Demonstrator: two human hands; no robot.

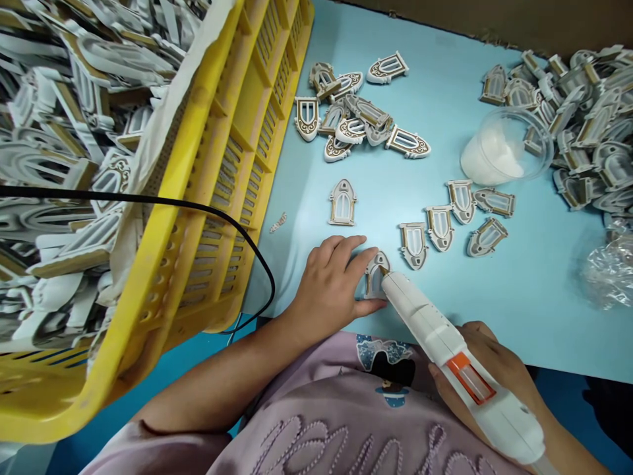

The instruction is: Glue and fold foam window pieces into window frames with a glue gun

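Note:
My right hand grips a white glue gun with an orange-framed window. Its nozzle reaches the small arched window piece lying on the table. Thumb and fingers of my left hand hold that piece at its left and lower edges. Above my left hand lies another arched piece, back side up. To the right of the held piece are several more, among them one arched piece closest to the gun.
A yellow crate full of similar pieces stands at left, with a black cable across it. A pile of pieces, a clear cup with white contents and crumpled plastic are at right. Decorated pieces lie farther back.

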